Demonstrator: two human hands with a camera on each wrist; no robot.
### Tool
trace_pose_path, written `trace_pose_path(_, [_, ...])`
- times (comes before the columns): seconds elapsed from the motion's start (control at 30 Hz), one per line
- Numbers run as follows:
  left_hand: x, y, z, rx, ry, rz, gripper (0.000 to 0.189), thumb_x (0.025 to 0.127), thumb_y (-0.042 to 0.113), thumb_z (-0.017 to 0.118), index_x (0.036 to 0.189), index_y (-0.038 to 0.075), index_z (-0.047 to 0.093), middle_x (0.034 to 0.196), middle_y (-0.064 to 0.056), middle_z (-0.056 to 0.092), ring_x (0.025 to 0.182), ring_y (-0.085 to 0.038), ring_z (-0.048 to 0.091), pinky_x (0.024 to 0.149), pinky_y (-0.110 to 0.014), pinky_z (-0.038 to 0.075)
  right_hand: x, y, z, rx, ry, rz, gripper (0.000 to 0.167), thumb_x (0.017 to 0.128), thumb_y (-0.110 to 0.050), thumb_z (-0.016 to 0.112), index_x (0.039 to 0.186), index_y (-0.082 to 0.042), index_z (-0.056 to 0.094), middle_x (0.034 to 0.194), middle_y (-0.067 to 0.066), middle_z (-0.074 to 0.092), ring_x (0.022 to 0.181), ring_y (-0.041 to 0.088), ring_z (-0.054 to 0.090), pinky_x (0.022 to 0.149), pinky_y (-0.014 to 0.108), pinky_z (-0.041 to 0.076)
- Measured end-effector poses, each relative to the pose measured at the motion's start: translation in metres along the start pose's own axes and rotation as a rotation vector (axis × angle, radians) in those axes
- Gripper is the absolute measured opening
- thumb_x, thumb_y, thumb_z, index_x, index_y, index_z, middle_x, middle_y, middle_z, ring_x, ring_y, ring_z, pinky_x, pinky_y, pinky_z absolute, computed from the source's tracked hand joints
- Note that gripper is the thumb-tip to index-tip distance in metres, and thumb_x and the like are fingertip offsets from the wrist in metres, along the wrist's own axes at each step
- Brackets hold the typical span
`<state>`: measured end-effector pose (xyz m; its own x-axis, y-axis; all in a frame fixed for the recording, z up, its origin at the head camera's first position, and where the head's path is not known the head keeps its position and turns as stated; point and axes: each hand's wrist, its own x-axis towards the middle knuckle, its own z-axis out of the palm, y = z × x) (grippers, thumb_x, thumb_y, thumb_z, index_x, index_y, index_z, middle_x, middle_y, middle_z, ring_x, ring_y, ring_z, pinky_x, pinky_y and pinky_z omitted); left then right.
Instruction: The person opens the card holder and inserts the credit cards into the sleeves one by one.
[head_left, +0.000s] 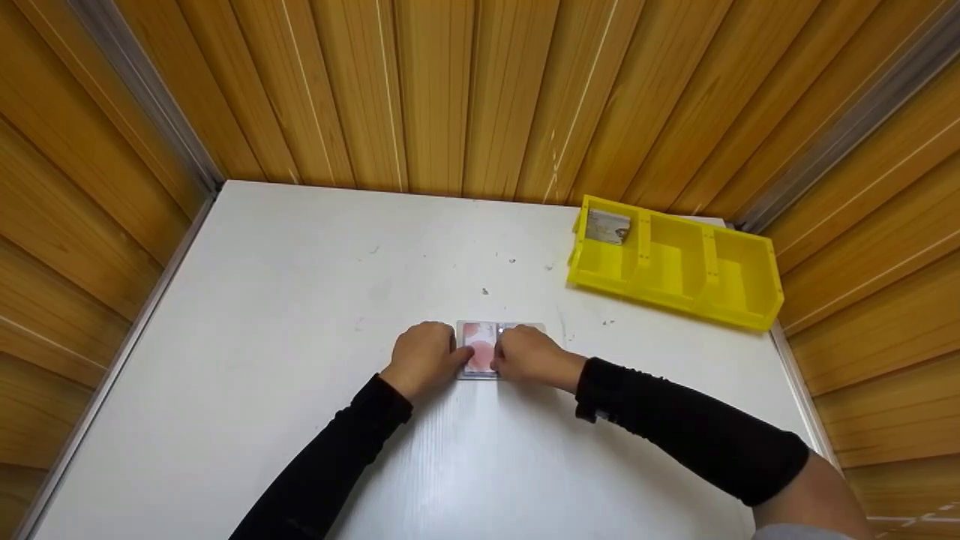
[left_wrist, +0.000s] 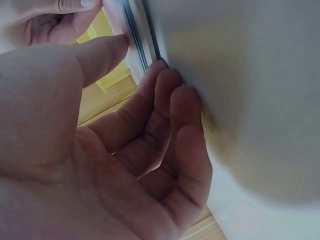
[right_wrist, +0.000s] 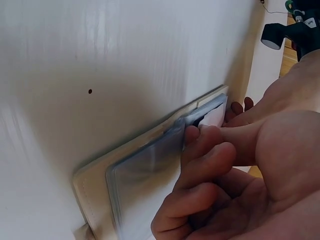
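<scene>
An opened card holder (head_left: 460, 376) with a beige cover and clear plastic sleeves (right_wrist: 145, 180) lies on the white table. On its left side shows a pink-and-white card (head_left: 481, 358). My left hand (head_left: 425, 358) pinches the holder's left edge, thumb on top and curled fingertips under the rim, as the left wrist view shows. From the right, my right hand (head_left: 531, 354) reaches over the holder. Its thumb and index finger pinch the card at the sleeve's opening; the fingertips hide part of it in the right wrist view. The remaining right fingers are curled above the clear sleeves.
A yellow bin (head_left: 675, 262) with three compartments stands at the table's back right. In its left compartment rests a small grey, printed item (head_left: 607, 226). Wood-patterned walls (head_left: 435, 97) border the table at the back and both sides. Small dark marks dot the tabletop (head_left: 300, 285).
</scene>
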<state>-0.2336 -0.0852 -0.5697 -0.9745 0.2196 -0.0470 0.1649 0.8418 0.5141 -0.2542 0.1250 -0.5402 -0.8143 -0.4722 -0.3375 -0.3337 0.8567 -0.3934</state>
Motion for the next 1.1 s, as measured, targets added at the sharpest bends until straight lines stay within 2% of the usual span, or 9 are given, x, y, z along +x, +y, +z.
trace_pose_path(0.23, [0.001,0.001,0.0,0.017,-0.012,-0.014,0.045,0.098,0.041,0.082,0.066,0.015,0.064,0.068,0.002,0.057,0.066,-0.017,0.051,0.057,-0.035,0.039,-0.001,-0.001,0.001,-0.003,-0.007,0.017,0.02,0.1,-0.019,0.079,0.086,-0.004,0.084,0.073,0.001,0.064,0.071,0.018,0.052,0.065,0.03,0.041])
trace_pose_path(0.5, [0.001,0.002,-0.001,0.005,-0.016,-0.026,0.044,0.098,0.04,0.082,0.067,0.014,0.064,0.069,0.001,0.058,0.066,-0.018,0.052,0.057,-0.034,0.039,-0.006,0.0,-0.016,0.05,-0.004,0.018,0.034,0.1,-0.022,0.074,0.067,-0.014,0.073,0.057,-0.006,0.051,0.061,0.015,0.049,0.057,0.028,0.037])
trace_pose_path(0.63, [0.0,0.002,-0.002,0.0,-0.013,-0.022,0.043,0.098,0.04,0.082,0.069,0.014,0.065,0.07,0.001,0.058,0.066,-0.018,0.052,0.057,-0.035,0.04,-0.008,-0.001,-0.03,0.069,0.005,0.041,0.035,0.101,-0.024,0.073,0.067,-0.014,0.071,0.057,-0.006,0.049,0.06,0.014,0.048,0.055,0.028,0.036])
trace_pose_path(0.73, [0.0,0.002,-0.002,-0.008,-0.017,-0.023,0.042,0.098,0.039,0.082,0.069,0.013,0.066,0.069,0.002,0.057,0.067,-0.018,0.051,0.058,-0.035,0.039,-0.008,0.0,-0.039,0.067,0.021,0.056,0.032,0.1,-0.025,0.073,0.071,-0.013,0.075,0.059,-0.005,0.052,0.064,0.015,0.05,0.059,0.028,0.038])
trace_pose_path(0.93, [-0.001,0.001,-0.003,-0.026,-0.025,-0.025,0.039,0.098,0.038,0.082,0.07,0.014,0.068,0.069,0.002,0.058,0.068,-0.017,0.053,0.06,-0.034,0.04,-0.011,0.013,-0.049,0.015,0.083,0.094,0.027,0.098,-0.027,0.073,0.079,-0.01,0.081,0.07,0.0,0.063,0.084,0.022,0.056,0.075,0.034,0.043])
trace_pose_path(1.1, [-0.002,0.002,-0.003,-0.018,-0.015,-0.017,0.04,0.098,0.037,0.081,0.069,0.014,0.065,0.069,0.001,0.058,0.069,-0.018,0.054,0.06,-0.035,0.041,-0.013,0.026,-0.052,-0.004,0.087,0.126,0.029,0.097,-0.029,0.073,0.074,-0.011,0.079,0.07,0.001,0.063,0.082,0.023,0.058,0.072,0.034,0.043])
